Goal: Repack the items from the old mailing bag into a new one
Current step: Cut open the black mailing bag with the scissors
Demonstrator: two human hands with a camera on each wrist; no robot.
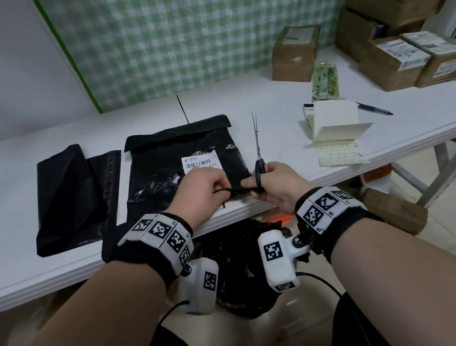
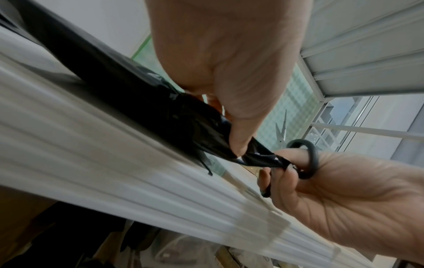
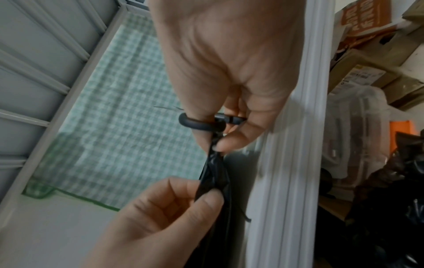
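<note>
You are still opening the old bag [image 1: 185, 162]: both hands, left hand [image 1: 197, 189] and right hand [image 1: 276, 184], are pinching a cut strip [image 2: 257, 157], the right also holding scissors [image 1: 258, 155]; nothing is repacked yet.

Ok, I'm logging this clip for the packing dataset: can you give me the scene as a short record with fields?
Surface: white table
Old bag: black labelled mailing bag, flat on the table, near edge at the table's front
Left hand: pinches a twisted strip of the bag's near edge
Right hand: holds scissors, blades pointing up, and pinches the same strip
New bag: folded black bag, left of the old one
Other: cardboard boxes, pen, paper slips
</note>
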